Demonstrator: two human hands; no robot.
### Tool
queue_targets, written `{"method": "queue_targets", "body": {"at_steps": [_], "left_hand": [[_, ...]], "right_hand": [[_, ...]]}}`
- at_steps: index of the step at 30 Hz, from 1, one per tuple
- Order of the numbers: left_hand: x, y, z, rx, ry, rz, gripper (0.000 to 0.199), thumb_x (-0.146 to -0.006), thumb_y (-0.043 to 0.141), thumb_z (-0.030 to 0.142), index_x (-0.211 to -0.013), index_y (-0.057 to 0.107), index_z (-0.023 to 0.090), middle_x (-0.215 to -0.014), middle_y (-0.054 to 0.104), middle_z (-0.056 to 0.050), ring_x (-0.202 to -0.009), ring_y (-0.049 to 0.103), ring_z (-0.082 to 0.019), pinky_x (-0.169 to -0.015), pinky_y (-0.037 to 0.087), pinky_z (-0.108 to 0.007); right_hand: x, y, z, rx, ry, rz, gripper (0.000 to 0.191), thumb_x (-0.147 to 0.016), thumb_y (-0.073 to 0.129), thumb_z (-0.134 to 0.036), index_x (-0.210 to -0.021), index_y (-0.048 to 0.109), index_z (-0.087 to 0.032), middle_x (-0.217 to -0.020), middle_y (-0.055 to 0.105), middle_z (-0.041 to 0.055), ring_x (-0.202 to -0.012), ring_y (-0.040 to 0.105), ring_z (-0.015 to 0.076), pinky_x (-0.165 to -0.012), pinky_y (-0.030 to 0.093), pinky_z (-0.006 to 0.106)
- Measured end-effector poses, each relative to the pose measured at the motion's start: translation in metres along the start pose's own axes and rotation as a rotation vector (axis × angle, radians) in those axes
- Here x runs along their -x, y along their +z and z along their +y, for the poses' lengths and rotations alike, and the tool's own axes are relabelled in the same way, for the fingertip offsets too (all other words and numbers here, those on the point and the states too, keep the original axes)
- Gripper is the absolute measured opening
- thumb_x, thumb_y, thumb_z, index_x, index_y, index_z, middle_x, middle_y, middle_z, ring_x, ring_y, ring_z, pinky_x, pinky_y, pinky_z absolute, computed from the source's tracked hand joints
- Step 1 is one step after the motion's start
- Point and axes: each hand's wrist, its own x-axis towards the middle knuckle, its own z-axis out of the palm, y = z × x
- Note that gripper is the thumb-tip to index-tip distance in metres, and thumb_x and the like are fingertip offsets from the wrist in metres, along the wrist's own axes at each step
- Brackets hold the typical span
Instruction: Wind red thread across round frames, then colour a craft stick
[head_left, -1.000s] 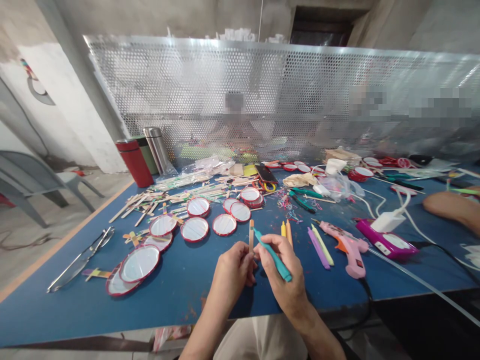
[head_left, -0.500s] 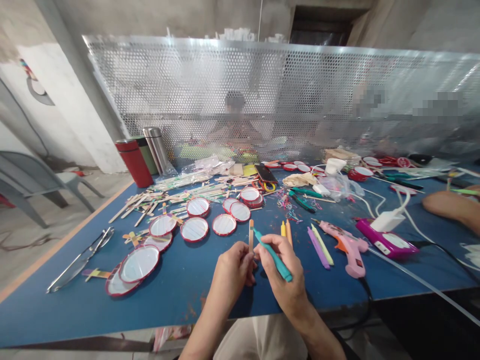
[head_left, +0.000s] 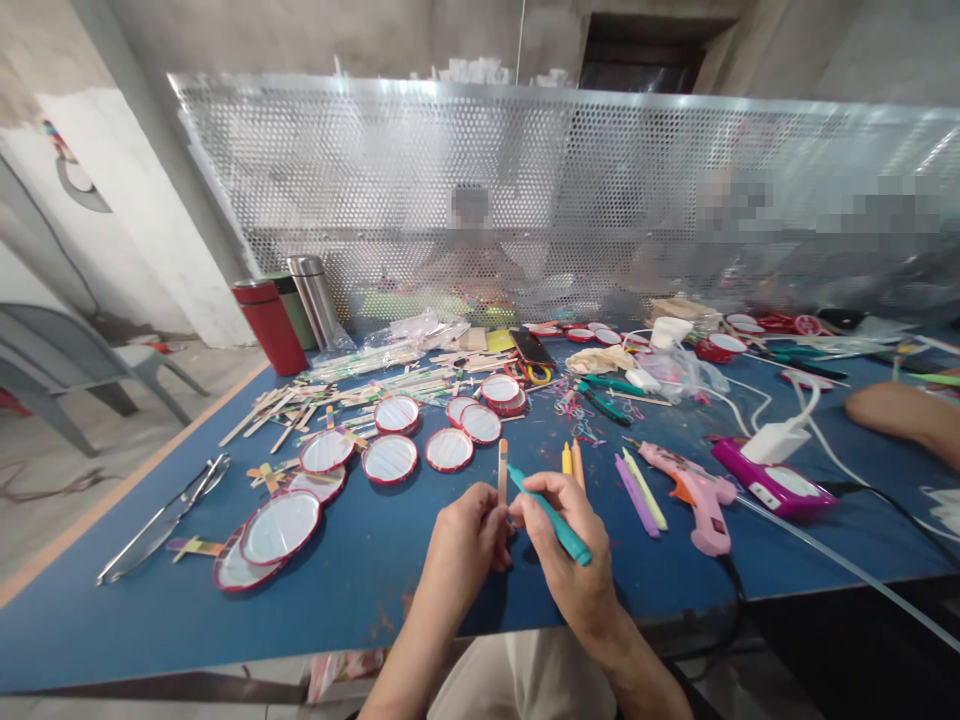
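Note:
Upright in my left hand [head_left: 474, 535] is a craft stick [head_left: 502, 468], its upper end coloured orange with a dark teal band below. The fingers are closed round its lower part. My right hand [head_left: 566, 535] grips a teal marker [head_left: 553, 520] like a pen, its tip at the stick's right edge. Whether the tip touches the stick I cannot tell. Just beyond my right hand lie a yellow marker [head_left: 567, 458] and an orange marker [head_left: 578, 466]. Purple [head_left: 637, 497] and light-green [head_left: 646, 488] markers lie farther right. Several round red-rimmed discs [head_left: 389, 458] spread to the left.
A pink glue gun [head_left: 694, 492] and a purple power strip [head_left: 772, 480] with cables lie right. Loose craft sticks [head_left: 281, 412], pliers [head_left: 604, 400] and a phone [head_left: 531, 348] are farther back. Bottles [head_left: 271, 328] stand at left. Another person's arm [head_left: 904, 415] rests at right.
The teal marker's tip has moved slightly down along the stick, and its rear end has shifted a little right. A dark teal band now shows across the stick. My left hand stays put.

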Motion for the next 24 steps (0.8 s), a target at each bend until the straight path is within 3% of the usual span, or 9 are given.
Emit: {"method": "queue_targets", "body": {"at_steps": [24], "left_hand": [[0.0000,-0.0012,0.0003,-0.008,0.015,-0.017,0.013,-0.082,0.042,0.029,-0.073,0.049,0.022,-0.049,0.054,0.005,-0.040,0.056,-0.013,-0.042,0.043,-0.021]], "right_hand": [[-0.0015,0.0002,-0.0017,0.044,-0.084,-0.026,0.010,-0.090,0.052,-0.022,-0.099,0.054,-0.021,-0.081,0.064,0.0007,-0.068,0.063,0.0119,-0.062,0.051,0.020]]}}
